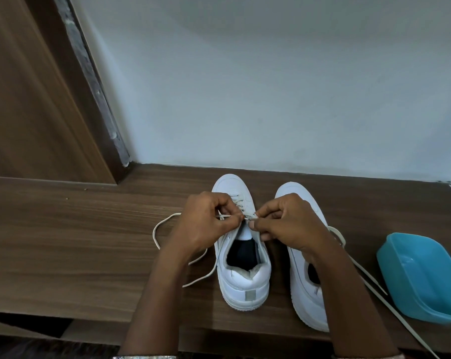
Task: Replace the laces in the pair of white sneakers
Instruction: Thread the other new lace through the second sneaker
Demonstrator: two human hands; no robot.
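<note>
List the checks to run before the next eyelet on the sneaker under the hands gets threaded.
1. Grip on the flat white lace: left hand and right hand both pinch it, ok.
2. White low-top sneaker upright on the brown wooden table: ok.
3. Toe-end eyelets threaded: ok.
4. Next eyelet: hidden by the hands, cannot tell.
5. Second white sneaker laced: covered by the right forearm, cannot tell.

Left bare forearm (157,294) and right bare forearm (348,294) extend forward and converge. Left grip (206,221): fingers curled, thumb and forefinger pinching a flat white shoelace (223,216). Right grip (289,221): fingers curled, fingertips pinching the shoelace tip. The grips nearly touch.
</note>
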